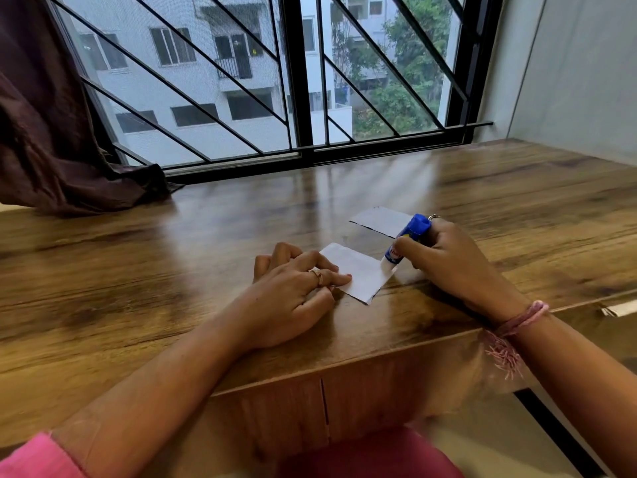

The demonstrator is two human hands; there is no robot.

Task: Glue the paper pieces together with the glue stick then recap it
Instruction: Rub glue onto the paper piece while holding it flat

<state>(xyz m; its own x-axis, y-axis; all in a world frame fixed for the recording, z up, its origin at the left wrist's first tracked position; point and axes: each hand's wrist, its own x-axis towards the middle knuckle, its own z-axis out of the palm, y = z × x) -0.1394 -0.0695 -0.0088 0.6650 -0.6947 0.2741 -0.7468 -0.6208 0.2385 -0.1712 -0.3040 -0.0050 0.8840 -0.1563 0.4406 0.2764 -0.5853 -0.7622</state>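
Observation:
A white paper piece [360, 274] lies on the wooden table [172, 270] in front of me. My left hand [293, 291] rests on its left edge, fingers pressing it flat. My right hand [448, 260] grips a blue and white glue stick [408, 241], tilted with its white tip down on the paper's right corner. A second paper piece [379, 220] lies just behind, partly hidden by the glue stick. The cap is not visible.
A barred window [275, 81] runs along the table's far edge, with a dark curtain [51, 132] bunched at the back left. A wall [568, 81] closes the right side. A small paper scrap [620, 309] sits at the right edge.

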